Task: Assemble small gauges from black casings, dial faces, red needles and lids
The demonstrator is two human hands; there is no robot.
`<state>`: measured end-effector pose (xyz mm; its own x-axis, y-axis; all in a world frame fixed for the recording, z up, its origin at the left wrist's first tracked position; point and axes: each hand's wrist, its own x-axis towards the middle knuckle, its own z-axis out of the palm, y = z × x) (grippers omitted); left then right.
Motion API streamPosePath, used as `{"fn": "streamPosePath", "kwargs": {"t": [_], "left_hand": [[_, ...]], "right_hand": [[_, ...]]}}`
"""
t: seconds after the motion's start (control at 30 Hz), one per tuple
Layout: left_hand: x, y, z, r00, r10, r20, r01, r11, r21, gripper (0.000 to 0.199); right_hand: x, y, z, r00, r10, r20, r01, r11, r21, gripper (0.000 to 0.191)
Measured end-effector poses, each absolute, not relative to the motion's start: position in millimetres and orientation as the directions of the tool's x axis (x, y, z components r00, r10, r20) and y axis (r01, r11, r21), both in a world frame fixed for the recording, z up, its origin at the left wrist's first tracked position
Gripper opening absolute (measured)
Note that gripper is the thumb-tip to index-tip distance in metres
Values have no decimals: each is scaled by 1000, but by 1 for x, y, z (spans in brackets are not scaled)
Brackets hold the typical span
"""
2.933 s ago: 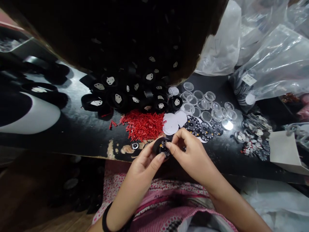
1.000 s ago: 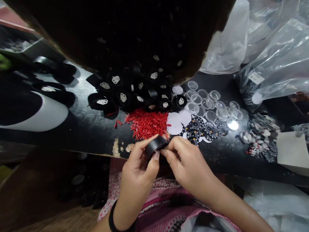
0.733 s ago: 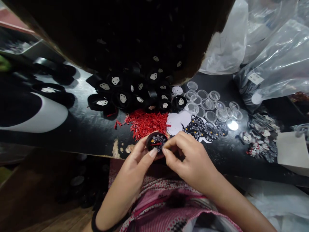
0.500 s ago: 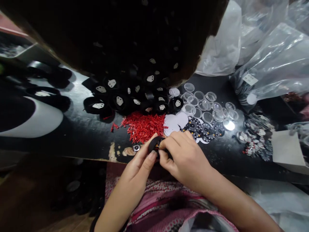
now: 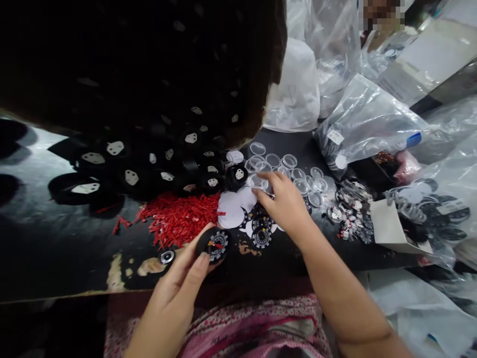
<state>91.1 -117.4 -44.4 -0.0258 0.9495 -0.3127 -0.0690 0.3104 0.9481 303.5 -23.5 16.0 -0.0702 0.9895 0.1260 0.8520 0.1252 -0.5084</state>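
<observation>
- Scuffed black tabletop (image 5: 328, 254), pale worn patches (image 5: 116, 274) near its front edge
- Open white cardboard box (image 5: 385, 226), toward the right
- Clear plastic bag (image 5: 376, 114) with a white label, farther back
- Milky-white plastic bag (image 5: 296, 92) left of it

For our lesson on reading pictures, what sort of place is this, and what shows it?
Probably an assembly workshop: the dark bench bears a heap of small red parts, loose clear round pieces and printed black dials.
</observation>
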Motion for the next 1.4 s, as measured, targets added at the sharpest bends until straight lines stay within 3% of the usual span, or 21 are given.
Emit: {"fn": "streamPosePath", "kwargs": {"t": [0.1,0.3,0.4,0.47,0.57,0.67,0.73,0.8,0.93,1.1,1.23,1.4], "left_hand": [[93,-116,-49,18,934,-358,-23,358,933,45],[92,-114,-54,49,925,-378,-55,380,923,50],[91,-113,-59,46,921,-388,-70,390,918,51],[92,-112,-61,39,917,-398,-103,399,911,51],[96,-111,-56,37,905,-424,-233,420,877,47],[102,-107,-40,53,887,-458,-451,431,782,36],[107,-104,-30,112,877,-467,-553,446,704,32],[110,-101,-24,164,873,-460,-580,462,671,35],[109,-102,-28,98,898,-429,-474,421,773,39],[106,-112,-31,59,965,-256,-168,263,950,36],[108,-118,-25,113,975,-192,-52,199,979,38],[111,-114,-27,39,979,-200,-37,201,979,33]], "right_hand": [[316,-2,8,-166,984,59,932,176,-317,41],[323,-7,8,-233,971,48,923,236,-303,45],[326,-8,5,-301,951,71,929,309,-202,55],[330,-4,1,-321,943,88,928,332,-168,51],[333,-3,1,-296,934,198,897,343,-277,36],[321,-22,9,-115,939,325,794,284,-538,29],[303,-44,16,-85,972,217,638,220,-738,29],[282,-67,21,-222,969,110,529,214,-821,30],[257,-88,24,-290,951,108,581,265,-770,34],[253,-81,25,-246,965,86,615,225,-756,30],[244,-76,19,-180,953,245,738,296,-606,45],[229,-72,7,-173,931,321,713,343,-612,46]]}}
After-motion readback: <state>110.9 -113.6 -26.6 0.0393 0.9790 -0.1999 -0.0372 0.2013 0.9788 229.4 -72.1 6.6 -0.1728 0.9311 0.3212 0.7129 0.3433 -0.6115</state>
